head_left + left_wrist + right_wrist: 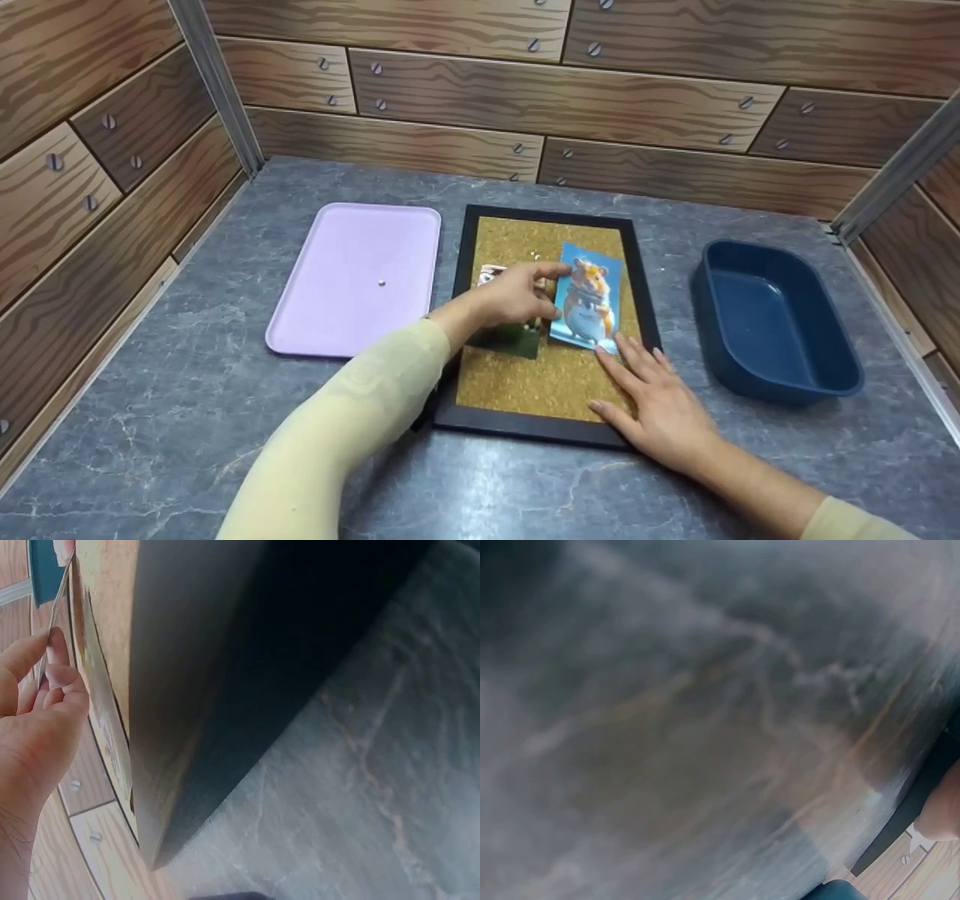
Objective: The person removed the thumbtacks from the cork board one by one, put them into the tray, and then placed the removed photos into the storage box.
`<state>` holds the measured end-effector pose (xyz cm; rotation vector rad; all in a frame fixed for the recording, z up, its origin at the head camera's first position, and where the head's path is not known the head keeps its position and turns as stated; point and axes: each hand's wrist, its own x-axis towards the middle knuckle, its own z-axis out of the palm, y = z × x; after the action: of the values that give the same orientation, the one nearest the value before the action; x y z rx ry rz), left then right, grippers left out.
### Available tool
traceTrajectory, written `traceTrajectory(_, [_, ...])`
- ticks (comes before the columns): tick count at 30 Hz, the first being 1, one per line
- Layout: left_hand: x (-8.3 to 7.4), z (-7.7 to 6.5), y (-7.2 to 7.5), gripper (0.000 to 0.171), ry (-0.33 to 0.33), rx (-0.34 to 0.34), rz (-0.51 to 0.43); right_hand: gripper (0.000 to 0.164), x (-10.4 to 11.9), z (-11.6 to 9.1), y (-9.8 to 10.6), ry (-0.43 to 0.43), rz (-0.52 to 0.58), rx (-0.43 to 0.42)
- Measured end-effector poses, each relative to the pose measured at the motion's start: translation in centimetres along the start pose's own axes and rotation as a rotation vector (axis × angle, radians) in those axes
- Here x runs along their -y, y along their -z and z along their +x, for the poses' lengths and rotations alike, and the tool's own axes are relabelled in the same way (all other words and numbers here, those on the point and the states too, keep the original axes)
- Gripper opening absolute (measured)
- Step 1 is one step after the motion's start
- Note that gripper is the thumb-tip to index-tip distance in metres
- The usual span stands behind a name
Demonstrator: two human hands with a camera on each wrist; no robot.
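A blue picture card with a hamster on it point(589, 304) lies over the right half of a black-framed cork board point(517, 386). My left hand point(517, 294) pinches its left edge; in the left wrist view, thumb and fingers hold the thin card point(58, 604) edge-on. My right hand point(664, 412) has its fingers extended, the fingertips touching the card's lower edge and the palm over the frame's lower right corner. Under the left hand lies a second picture point(514, 343), mostly hidden. Tiny white bits point(535, 256) show above it on the cork.
Left of the board lies a lilac tray point(345, 300) with one small shiny bead-like piece point(382, 283) on it. A deep dark blue bin point(772, 330) stands to the right. Wood-patterned walls point(450, 90) enclose the grey marbled table point(180, 420).
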<state>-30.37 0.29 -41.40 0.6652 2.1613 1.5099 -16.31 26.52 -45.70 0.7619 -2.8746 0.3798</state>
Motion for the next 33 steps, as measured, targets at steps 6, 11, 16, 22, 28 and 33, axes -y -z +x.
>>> traceTrajectory(6, [-0.6, -0.2, 0.9, 0.078, -0.002, -0.027, -0.113, 0.072, 0.0, 0.0, -0.1, 0.003, 0.016, -0.021])
traceTrajectory(11, [-1.0, -0.3, 1.5, 0.078, -0.002, -0.046, -0.135, 0.072, -0.1, 0.0, -0.1, 0.009, 0.011, -0.028])
traceTrajectory(16, [-1.3, -0.3, 1.8, 0.078, -0.025, -0.068, -0.135, 0.072, 0.0, 0.0, -0.1, 0.012, 0.012, -0.030])
traceTrajectory(22, [-1.6, -0.4, 2.1, 0.076, -0.040, -0.084, -0.122, 0.072, 0.0, -0.1, 0.0, 0.014, 0.012, -0.029])
traceTrajectory(28, [-2.2, -0.4, 2.4, 0.076, -0.055, -0.082, -0.116, 0.072, 0.0, -0.2, 0.0, 0.016, 0.007, -0.040])
traceTrajectory(33, [-2.9, -0.3, 2.7, 0.076, -0.059, -0.092, -0.117, 0.071, 0.0, -0.2, 0.0, 0.012, 0.025, -0.030])
